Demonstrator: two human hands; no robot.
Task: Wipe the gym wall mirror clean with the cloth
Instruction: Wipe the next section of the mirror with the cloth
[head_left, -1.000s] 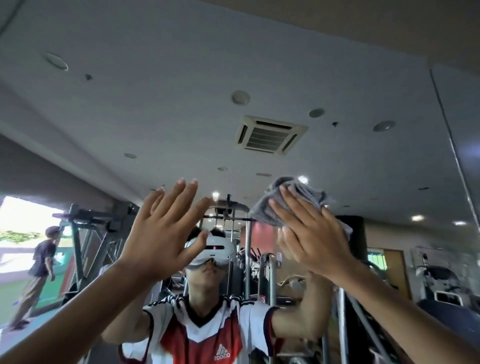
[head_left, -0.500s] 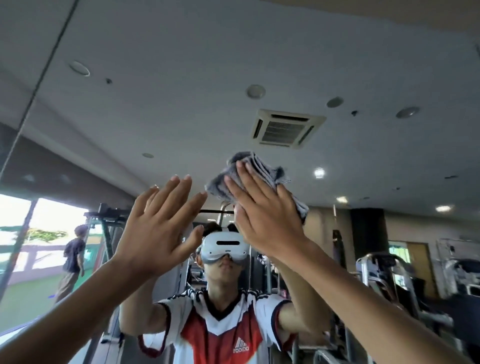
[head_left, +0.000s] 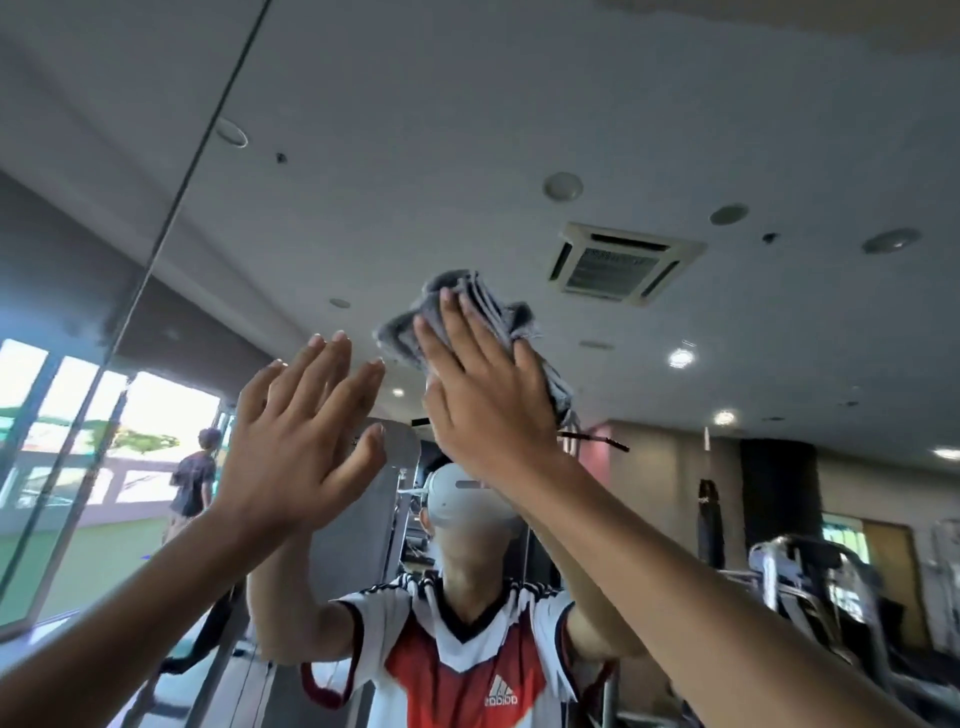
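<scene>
Both forearms reach up from the lower corners. The left hand (head_left: 296, 441) is spread, fingers straight and slightly apart, holding nothing; its palm faces the mirror (head_left: 467, 130), though I cannot tell whether it touches the glass. Just to its right and a little higher, the right hand (head_left: 483, 395) lies flat with straight fingers on the cloth (head_left: 498, 312), pressing it against the mirror. The cloth is grey, bunched into soft ribbed folds (one corner pokes out left of the fingertips, another trails down past the little finger).

Beyond the hands, the glass reflects a person in a white and red jersey (head_left: 457, 660) below the wrists. A ceiling vent (head_left: 623, 265) shows just right of the cloth. Left of the left hand runs a mirror seam (head_left: 171, 218), and a distant figure (head_left: 195, 478) stands by bright windows.
</scene>
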